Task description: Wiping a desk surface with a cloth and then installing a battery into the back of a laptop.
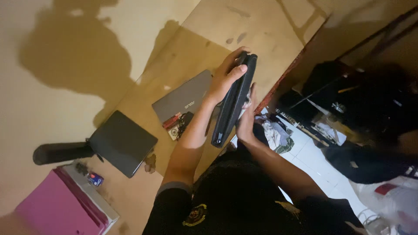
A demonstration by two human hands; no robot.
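Left hand (pixel 224 80) and right hand (pixel 247 119) both grip a black laptop sleeve (pixel 233 102), possibly a case, held edge-up just right of the grey laptop (pixel 183 98) on the table (pixel 209 26).

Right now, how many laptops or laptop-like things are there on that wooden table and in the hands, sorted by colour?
Grey closed laptop lying on the table: 1
Dark closed laptop or flat case near the table's edge: 1
Black flat device or sleeve, held on edge between the left hand and right hand: 1
Total: 3
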